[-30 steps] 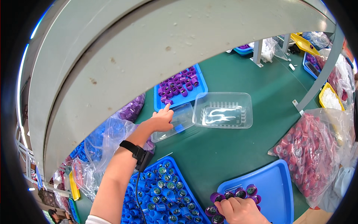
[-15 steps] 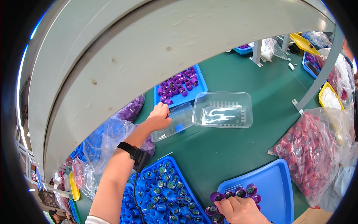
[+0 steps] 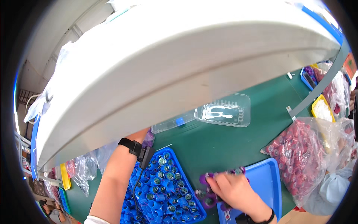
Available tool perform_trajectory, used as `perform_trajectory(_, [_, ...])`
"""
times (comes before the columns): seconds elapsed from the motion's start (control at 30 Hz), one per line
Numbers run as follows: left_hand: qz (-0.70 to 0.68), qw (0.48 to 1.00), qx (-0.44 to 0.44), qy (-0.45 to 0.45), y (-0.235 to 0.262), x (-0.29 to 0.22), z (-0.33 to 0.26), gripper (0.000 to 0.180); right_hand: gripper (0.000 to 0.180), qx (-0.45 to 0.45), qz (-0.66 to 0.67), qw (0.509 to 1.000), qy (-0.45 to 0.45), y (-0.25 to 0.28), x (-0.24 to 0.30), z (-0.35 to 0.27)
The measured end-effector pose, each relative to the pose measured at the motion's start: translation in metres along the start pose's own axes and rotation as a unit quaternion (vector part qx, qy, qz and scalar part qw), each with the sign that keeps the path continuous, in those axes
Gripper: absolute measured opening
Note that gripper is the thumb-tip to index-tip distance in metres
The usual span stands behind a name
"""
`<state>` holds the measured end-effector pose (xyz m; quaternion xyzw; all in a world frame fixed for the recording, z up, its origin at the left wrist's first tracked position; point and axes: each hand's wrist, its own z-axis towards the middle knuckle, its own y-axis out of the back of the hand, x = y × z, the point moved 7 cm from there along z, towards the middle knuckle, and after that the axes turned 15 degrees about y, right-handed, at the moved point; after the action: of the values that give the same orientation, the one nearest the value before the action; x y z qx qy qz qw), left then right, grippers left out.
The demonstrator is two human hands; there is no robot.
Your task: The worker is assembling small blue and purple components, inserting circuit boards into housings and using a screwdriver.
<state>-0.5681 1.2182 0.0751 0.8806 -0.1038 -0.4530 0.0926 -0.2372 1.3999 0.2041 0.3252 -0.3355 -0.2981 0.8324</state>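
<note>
My left forearm (image 3: 113,179), with a black strap and a cabled black device (image 3: 143,155) at the wrist, reaches up past a blue tray (image 3: 201,209) full of blue plastic cups (image 3: 153,196) with small circuit boards inside. The shelf edge hides my left hand's fingers. My right hand (image 3: 233,188) is closed on a blurred cluster of purple cups (image 3: 209,201), raised over the left edge of a second blue tray (image 3: 266,181). How many cups the fingers grip I cannot make out.
A grey-white shelf (image 3: 194,71) spans the upper view. Under its edge lie a clear plastic tub (image 3: 244,112) and a flatter clear piece (image 3: 164,127). At right are a bag of red cups (image 3: 298,156), a yellow tray (image 3: 317,112) of white bits and a metal post (image 3: 320,87).
The view has shifted, so the shelf now covers my left hand and the tray of purple cups. My right hand has moved up and left, the purple cups moving with it.
</note>
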Motion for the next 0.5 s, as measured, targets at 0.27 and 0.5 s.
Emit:
perform_trajectory(0.27, [0.013,0.999,-0.002,-0.038,0.046,0.009,-0.015,0.017,0.013,-0.153,0.042,0.986,0.041,-0.057,-0.071,0.143])
perform_trajectory(0.5, [0.068,0.983,0.021,-0.172,0.020,-0.057,-0.008,0.019,0.017,-0.283,-0.001,0.958,0.040,-0.055,-0.108,0.135])
